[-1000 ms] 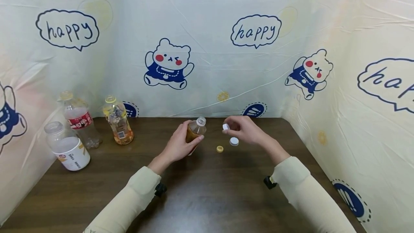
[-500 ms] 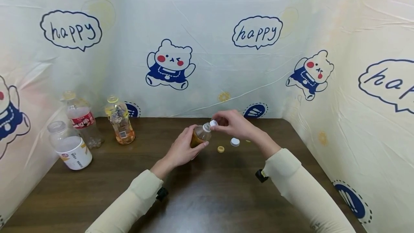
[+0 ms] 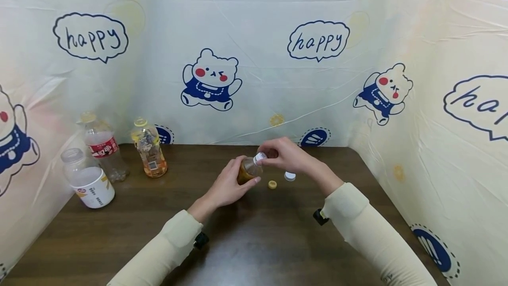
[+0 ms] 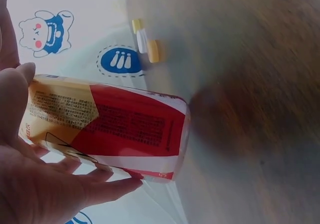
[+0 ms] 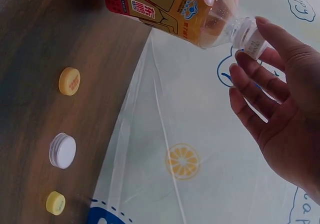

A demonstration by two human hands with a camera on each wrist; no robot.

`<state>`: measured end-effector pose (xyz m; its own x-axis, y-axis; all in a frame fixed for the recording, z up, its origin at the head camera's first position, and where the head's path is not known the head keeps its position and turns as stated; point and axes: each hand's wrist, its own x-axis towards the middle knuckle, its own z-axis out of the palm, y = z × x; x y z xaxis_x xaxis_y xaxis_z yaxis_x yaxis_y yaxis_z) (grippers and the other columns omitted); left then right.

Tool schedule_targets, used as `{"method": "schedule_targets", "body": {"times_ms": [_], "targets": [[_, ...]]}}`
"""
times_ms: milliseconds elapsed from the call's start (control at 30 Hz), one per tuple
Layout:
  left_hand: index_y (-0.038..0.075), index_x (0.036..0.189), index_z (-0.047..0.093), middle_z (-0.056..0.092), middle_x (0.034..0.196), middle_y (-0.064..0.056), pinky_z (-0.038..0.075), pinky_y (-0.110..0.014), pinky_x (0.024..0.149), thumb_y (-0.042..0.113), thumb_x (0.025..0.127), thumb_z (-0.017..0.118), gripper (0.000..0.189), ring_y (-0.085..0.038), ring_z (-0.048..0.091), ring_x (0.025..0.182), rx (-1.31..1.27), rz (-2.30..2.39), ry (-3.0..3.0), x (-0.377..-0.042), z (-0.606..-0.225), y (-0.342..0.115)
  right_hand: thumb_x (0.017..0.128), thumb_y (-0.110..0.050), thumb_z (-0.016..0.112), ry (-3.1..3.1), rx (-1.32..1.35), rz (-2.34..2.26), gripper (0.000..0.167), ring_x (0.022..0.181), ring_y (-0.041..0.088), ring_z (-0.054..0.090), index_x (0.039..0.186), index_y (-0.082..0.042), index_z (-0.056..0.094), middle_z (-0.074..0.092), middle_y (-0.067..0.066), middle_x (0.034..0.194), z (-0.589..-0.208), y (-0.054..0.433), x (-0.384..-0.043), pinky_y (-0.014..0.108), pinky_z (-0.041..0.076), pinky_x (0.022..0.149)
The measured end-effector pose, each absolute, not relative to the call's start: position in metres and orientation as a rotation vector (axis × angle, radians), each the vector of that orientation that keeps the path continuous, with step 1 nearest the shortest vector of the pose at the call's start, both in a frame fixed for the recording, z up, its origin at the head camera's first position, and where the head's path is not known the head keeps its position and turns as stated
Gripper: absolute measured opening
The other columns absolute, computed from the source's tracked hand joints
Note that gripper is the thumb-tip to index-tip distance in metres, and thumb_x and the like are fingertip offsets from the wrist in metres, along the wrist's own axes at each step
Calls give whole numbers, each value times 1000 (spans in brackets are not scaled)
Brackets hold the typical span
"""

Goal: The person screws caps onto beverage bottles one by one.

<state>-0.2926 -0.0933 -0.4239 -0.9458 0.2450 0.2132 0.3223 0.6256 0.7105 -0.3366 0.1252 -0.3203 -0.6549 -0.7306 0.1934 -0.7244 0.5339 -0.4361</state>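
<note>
A plastic drink bottle [image 3: 249, 169] with amber liquid leans slightly right in the head view. My left hand [image 3: 227, 183] grips it round its side. Its red and orange label [image 4: 120, 119] fills the left wrist view, and a dark shadow lies on the table beyond its base. My right hand [image 3: 290, 159] pinches a white cap [image 3: 259, 158] between thumb and fingers at the bottle's mouth. The right wrist view shows that cap [image 5: 255, 44] over the neck, with the other fingers spread loosely below.
Right of the bottle lie an orange cap [image 5: 69, 81], a larger white cap [image 5: 63, 150] and a yellow cap [image 5: 55, 203]. At the table's left stand an uncapped wide-mouth jar [image 3: 93, 189], a red-labelled bottle [image 3: 104, 149] and a yellow-necked bottle [image 3: 151, 151]. A printed curtain [image 3: 254, 78] hangs behind.
My right hand has carried the white cap left from over the table to the bottle's mouth. My left hand has shifted the bottle slightly right and tilted it toward the cap.
</note>
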Motion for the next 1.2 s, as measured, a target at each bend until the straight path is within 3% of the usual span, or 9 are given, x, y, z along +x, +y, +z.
{"method": "schedule_targets", "body": {"times_ms": [167, 500, 900, 1200], "targets": [[20, 152, 38, 49, 142, -8, 52, -52, 101, 55, 92, 71, 77, -28, 56, 119, -492, -1253, -2709, -293, -423, -89, 94, -24, 76, 2735, -1330, -751, 15, 72, 14, 58, 107, -16, 74, 66, -7, 83, -319, 125, -336, 28, 55, 67], [23, 142, 49, 60, 126, -5, 56, -45, 91, 53, 93, 71, 61, -24, 61, 107, -495, -1261, -2688, -294, -419, -88, 93, -25, 78, 2725, -1415, -696, 17, 71, 12, 57, 107, -15, 75, 66, -9, 84, -316, 127, -337, 27, 54, 65], [22, 142, 51, 63, 126, -10, 57, -43, 87, 54, 93, 70, 61, -24, 63, 105, -477, -1232, -2702, -291, -414, -88, 92, -36, 78, 2826, -1294, -586, 20, 66, 11, 56, 98, -17, 72, 64, -9, 75, -316, 124, -336, 27, 50, 60], [26, 141, 52, 63, 127, -6, 57, -42, 88, 59, 92, 69, 61, -20, 63, 104, -531, -1312, -2713, -294, -416, -93, 93, -27, 78, 2735, -1411, -629, 16, 68, 10, 56, 103, -15, 75, 66, -8, 80, -315, 126, -338, 26, 51, 62]]}}
